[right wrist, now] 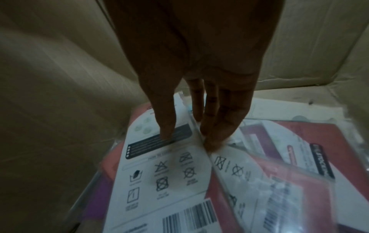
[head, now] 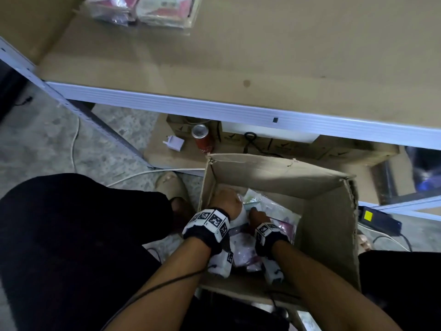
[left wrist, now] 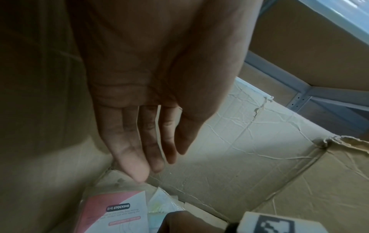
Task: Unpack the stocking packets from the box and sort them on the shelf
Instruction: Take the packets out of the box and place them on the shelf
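Note:
An open cardboard box (head: 281, 161) stands on the floor below the shelf (head: 238, 56), with several stocking packets (head: 274, 211) lying flat inside. Both hands reach into it. My left hand (head: 224, 199) is open with straight fingers (left wrist: 137, 165), hovering at the box's far left corner above a pink packet (left wrist: 115, 211) and holding nothing. My right hand (head: 259, 215) points down onto the packets. Its thumb (right wrist: 166, 130) rests on a white-backed packet (right wrist: 165, 173), and its straight fingers (right wrist: 211, 126) touch the seam beside a red packet (right wrist: 279, 157). Two stocking packets (head: 143, 10) lie at the shelf's back left.
On a lower cardboard level behind the box stand a red can (head: 202, 137) and a white plug adapter (head: 174, 143). A white cable (head: 76, 139) runs over the floor at left. A black device with a yellow label (head: 372, 217) lies right of the box. My sandalled foot (head: 171, 185) is beside the box.

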`<action>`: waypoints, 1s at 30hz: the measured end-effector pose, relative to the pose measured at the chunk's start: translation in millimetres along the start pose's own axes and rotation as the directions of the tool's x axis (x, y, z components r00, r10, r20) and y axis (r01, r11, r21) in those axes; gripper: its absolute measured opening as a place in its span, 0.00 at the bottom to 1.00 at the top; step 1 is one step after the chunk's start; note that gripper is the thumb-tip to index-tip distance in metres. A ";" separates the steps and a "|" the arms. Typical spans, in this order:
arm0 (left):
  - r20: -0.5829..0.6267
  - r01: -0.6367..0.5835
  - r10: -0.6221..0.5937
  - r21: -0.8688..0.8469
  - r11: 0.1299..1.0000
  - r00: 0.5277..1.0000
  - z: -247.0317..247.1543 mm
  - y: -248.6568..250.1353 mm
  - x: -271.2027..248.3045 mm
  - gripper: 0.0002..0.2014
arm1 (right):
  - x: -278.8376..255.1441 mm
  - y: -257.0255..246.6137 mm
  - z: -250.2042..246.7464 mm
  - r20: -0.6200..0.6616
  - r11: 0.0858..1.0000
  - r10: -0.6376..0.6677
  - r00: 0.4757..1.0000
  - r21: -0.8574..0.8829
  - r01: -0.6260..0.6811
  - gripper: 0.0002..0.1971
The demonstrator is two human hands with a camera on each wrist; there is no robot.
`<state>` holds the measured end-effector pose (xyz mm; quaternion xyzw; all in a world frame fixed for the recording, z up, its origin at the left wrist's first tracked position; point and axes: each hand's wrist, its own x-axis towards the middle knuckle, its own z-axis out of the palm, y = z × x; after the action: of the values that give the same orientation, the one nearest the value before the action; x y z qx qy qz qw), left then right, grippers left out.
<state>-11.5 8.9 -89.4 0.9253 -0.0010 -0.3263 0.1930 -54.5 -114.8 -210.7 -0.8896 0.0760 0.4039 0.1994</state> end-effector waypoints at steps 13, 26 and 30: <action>0.051 0.066 -0.065 -0.017 0.998 0.997 -1.5 -2.6 0.8 0.19 | 1.6 18.8 -16.1 -0.038 0.997 -0.081 0.996 -0.012 0.080 0.10; 0.031 0.073 -0.073 0.004 0.997 0.997 1.5 -0.6 -3.1 0.17 | -18.2 42.4 -11.4 0.072 0.946 -0.202 0.977 -0.245 0.213 0.11; 0.054 0.091 -0.089 -0.037 0.995 0.995 1.3 3.3 -4.7 0.16 | -18.4 44.4 -14.2 0.045 0.966 -0.178 0.983 -0.185 0.183 0.11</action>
<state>-15.6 6.0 -86.2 0.9117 0.0423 -0.3586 0.1961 -70.1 -161.6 -201.4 -0.9018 -0.0467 0.4021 0.1513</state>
